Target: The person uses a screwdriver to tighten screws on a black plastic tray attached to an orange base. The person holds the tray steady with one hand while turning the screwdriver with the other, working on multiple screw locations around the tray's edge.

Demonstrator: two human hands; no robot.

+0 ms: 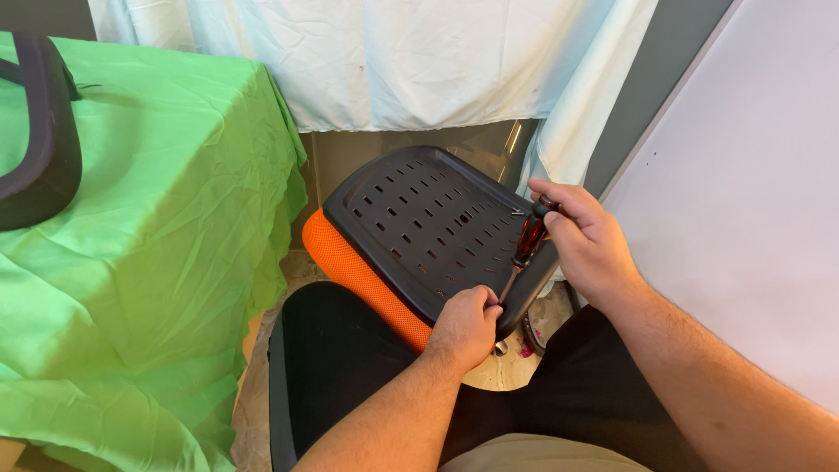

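screwdriver (pixel 529 242) with glossy red handle clamped in right hand (pixel 587 245); left hand (pixel 463 328) grips slotted black plastic seat base (pixel 428 227).

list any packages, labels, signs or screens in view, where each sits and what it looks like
None in view: no package, label, sign or screen shows.
Nearest flat surface: plain white panel at right, unmarked.
The hands hold only a red-and-black-handled screwdriver against a black perforated plastic chair seat base.

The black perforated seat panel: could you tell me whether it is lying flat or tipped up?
Tipped up. The seat panel leans on its lower edge, orange padding facing down-left, steadied by the left hand.
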